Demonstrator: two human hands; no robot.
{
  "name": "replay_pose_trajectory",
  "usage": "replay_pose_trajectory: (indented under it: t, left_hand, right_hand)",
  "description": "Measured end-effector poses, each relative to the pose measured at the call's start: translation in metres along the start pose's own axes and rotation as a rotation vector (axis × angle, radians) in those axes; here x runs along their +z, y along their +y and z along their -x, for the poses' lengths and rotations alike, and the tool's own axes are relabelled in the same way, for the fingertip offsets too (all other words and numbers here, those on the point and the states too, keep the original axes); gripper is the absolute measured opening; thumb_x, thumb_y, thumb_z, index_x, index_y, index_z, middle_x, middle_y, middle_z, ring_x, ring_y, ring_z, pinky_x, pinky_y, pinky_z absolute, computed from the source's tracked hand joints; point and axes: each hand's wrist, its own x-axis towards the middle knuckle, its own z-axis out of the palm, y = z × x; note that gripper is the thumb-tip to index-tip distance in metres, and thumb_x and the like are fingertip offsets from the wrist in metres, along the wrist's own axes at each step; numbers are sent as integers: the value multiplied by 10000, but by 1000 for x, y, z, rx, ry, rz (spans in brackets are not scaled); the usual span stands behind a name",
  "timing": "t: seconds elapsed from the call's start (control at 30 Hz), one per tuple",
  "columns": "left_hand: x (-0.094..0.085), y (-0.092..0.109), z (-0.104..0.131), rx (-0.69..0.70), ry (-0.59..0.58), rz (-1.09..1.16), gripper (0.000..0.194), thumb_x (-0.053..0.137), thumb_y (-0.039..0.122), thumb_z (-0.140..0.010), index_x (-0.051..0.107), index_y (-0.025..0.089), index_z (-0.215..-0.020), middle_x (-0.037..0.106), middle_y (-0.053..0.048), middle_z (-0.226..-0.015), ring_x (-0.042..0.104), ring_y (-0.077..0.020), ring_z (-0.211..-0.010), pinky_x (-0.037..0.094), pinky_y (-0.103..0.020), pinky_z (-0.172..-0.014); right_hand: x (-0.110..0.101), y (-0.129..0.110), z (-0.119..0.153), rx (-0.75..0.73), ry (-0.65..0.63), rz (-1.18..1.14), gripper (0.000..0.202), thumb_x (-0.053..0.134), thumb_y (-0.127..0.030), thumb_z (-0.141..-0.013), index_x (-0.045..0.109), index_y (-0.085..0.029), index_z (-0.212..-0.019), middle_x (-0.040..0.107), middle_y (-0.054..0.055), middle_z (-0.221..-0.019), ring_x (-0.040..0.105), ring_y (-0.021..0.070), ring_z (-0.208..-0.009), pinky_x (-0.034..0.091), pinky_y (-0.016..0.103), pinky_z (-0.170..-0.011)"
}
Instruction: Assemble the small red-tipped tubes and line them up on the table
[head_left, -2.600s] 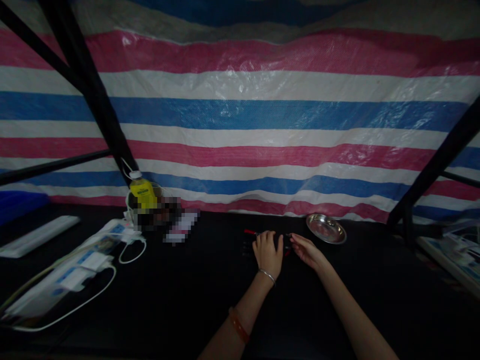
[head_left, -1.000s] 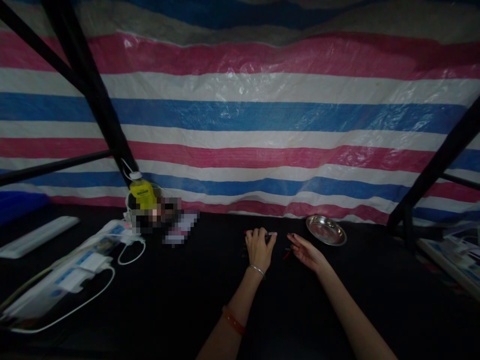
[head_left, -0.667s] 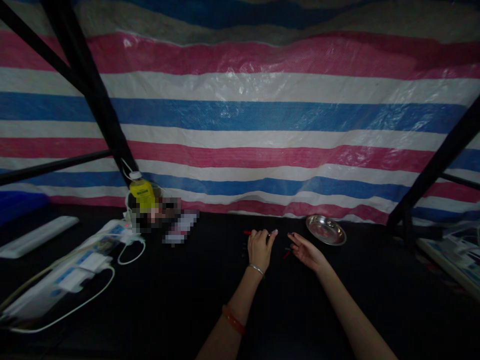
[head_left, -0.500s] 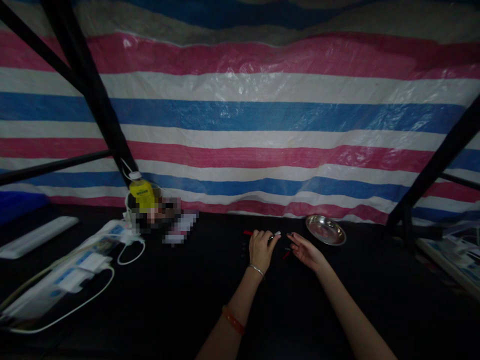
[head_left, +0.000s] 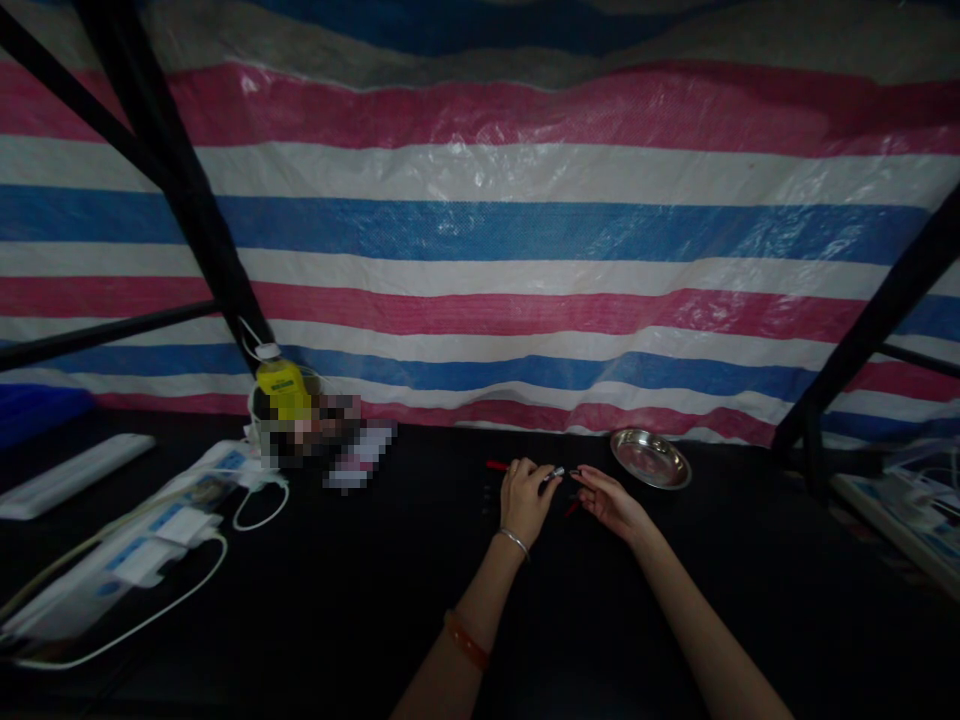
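Note:
My left hand [head_left: 523, 497] is closed, with thumb and fingers pinching a small silver cylindrical piece [head_left: 555, 473] that points to the right. Facing it, my right hand [head_left: 609, 502] pinches a tiny dark piece [head_left: 575, 472] between its fingertips; its kind is too small to make out. A narrow gap separates the two pieces. Just left of my left hand lies a thin red object [head_left: 496, 465], partly hidden by the knuckles. Another small red object [head_left: 572, 507] shows beside the lower fingers of my right hand. Several tiny dark bits [head_left: 487, 495] lie near my left hand.
A round shiny metal dish [head_left: 651, 461] stands to the right on the black table [head_left: 360, 590]. At left are a yellow bottle [head_left: 283, 388], a power strip with white cables [head_left: 161, 540] and a long white bar [head_left: 79, 475]. Striped sheeting [head_left: 525, 230] hangs behind.
The silver piece in my left hand has turned slightly and shows more of its side. My right fingertips have shifted a little to the left, and both hands otherwise stay in place.

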Motion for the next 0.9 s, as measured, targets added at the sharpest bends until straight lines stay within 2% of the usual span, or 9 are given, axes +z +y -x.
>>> replay_pose_trajectory:
  t: [0.13, 0.33, 0.6, 0.9]
  left_hand:
    - [1, 0, 0, 9, -6, 37, 165, 559, 267, -834, 664, 249, -960, 555, -31, -826, 502, -154, -787, 426, -287, -733]
    - [1, 0, 0, 32, -14, 84, 161, 565, 242, -828, 666, 246, -954, 559, -29, -851, 517, -149, -809, 436, -290, -762]
    - [-1, 1, 0, 14, -23, 90, 166, 578, 245, -818, 666, 258, -958, 574, -28, -858, 528, -156, -816, 441, -309, -775]
    - [3, 0, 2, 45, -63, 68, 176, 563, 234, -826, 661, 265, -969, 579, -31, -870, 533, -161, -833, 441, -311, -779]
  right_hand:
    - [2, -1, 0, 5, 19, -17, 265, 770, -218, -602, 650, -192, -837, 720, 40, -819, 600, 90, -495, 458, 186, -439]
    - [4, 1, 1, -6, -29, 19, 301, 788, -246, -585, 653, -183, -846, 718, 39, -806, 597, 88, -492, 424, 176, -411]
    - [4, -1, 0, -45, 45, -14, 285, 792, -231, -566, 671, -185, -820, 717, 48, -811, 581, 85, -476, 433, 193, -425]
    - [15, 2, 4, -141, 34, 181, 334, 802, -328, -545, 708, -163, -820, 677, 24, -653, 550, 92, -465, 367, 187, -392]
